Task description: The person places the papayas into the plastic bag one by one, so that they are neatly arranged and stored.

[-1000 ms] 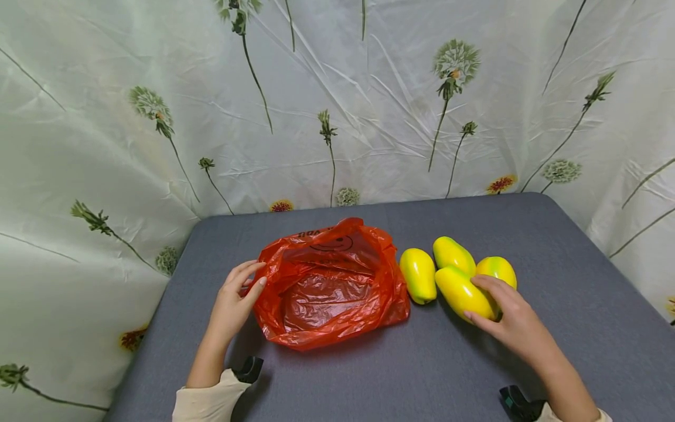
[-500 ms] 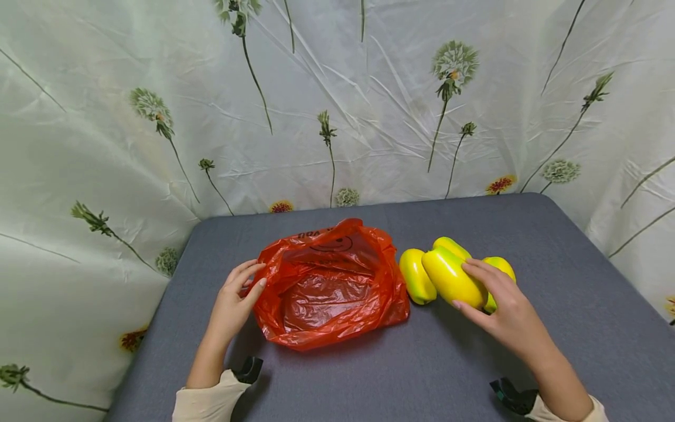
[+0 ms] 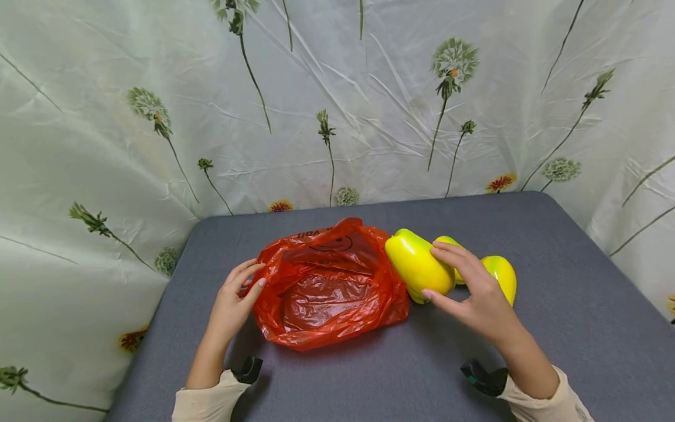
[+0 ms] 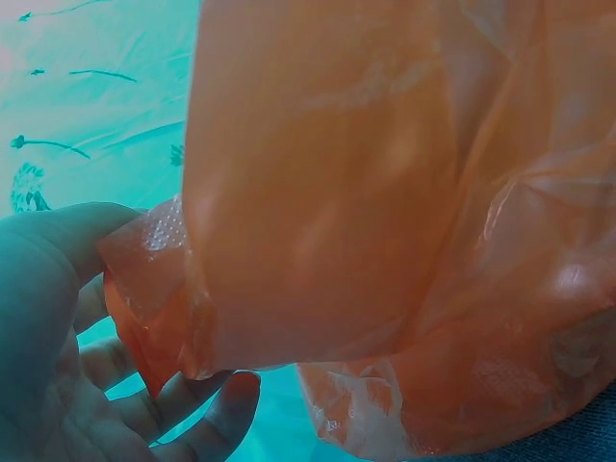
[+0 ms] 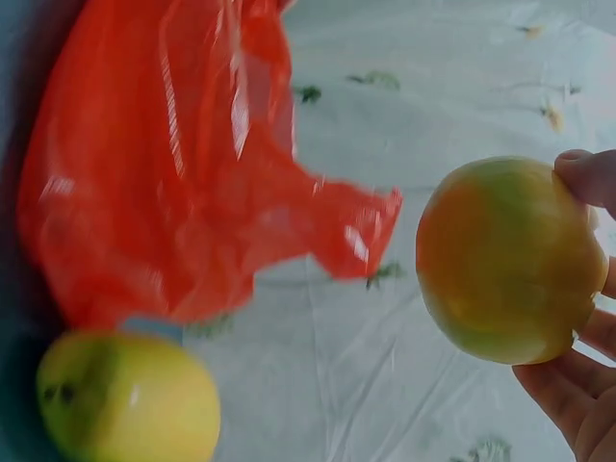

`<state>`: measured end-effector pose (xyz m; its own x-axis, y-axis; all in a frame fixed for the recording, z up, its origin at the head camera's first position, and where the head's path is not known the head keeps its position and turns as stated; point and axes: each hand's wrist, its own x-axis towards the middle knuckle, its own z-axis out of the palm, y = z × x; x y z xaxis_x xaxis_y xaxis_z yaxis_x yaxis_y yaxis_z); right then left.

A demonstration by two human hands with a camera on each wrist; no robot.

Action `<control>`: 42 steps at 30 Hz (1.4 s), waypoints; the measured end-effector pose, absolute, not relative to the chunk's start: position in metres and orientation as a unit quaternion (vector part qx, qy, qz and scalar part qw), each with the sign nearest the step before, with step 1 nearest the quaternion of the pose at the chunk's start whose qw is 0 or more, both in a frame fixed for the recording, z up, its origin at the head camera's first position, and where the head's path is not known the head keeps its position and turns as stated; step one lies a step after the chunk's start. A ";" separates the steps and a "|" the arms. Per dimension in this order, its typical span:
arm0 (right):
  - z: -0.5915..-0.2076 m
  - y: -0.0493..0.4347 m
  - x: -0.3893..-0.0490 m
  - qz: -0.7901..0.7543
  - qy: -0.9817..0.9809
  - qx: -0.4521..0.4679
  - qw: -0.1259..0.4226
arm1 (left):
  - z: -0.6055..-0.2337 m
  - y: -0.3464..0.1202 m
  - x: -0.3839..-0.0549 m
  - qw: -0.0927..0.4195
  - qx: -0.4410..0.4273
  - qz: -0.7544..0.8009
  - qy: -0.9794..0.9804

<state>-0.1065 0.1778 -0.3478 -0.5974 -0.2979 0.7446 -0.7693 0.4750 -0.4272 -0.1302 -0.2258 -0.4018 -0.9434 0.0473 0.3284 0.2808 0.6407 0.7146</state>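
A red plastic bag (image 3: 387, 302) sits on the grey surface with its wide mouth facing up. My left hand (image 3: 234, 296) holds the bag's left edge; in the left wrist view a corner of the bag (image 4: 149, 318) lies between thumb and fingers. My right hand (image 3: 477, 296) grips a yellow-green mango (image 3: 416, 258) from its right end, thumb on the near side and fingers over the far side. That mango is raised at the bag's right rim, its tip pointing toward the opening. Beneath it, mostly hidden in the head view, another mango (image 5: 135, 399) rests beside the bag.
Two more mangoes lie behind and right of the held one: a partly covered mango (image 3: 448, 241) and a mango (image 3: 502, 275) near my right knuckles. The grey padded surface (image 3: 337, 387) ends at a floral curtain (image 3: 379, 164).
My right hand has lifted one mango from the group and carried it left, up to the bag's right rim. The left hand and the bag have stayed in place.
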 end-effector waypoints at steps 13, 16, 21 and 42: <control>-0.343 0.112 -0.123 0.427 -0.778 0.404 0.222 | -0.403 -0.224 -0.132 0.148 -0.097 -0.411 -0.894; -0.346 0.097 -0.128 0.435 -0.775 0.415 0.197 | -0.402 -0.224 -0.131 0.148 -0.094 -0.405 -0.897; -0.353 0.077 -0.135 0.435 -0.776 0.428 0.161 | -0.401 -0.223 -0.131 0.144 -0.093 -0.413 -0.895; -0.394 0.028 -0.155 0.360 -0.837 0.407 -0.065 | -0.403 -0.223 -0.131 0.146 -0.096 -0.409 -0.896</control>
<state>-0.1550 0.0282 -0.3936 -0.6606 -0.7277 0.1845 -0.6343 0.4096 -0.6557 -0.1308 -0.2226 -0.4026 -0.9385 0.0530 0.3412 0.2924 0.6474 0.7038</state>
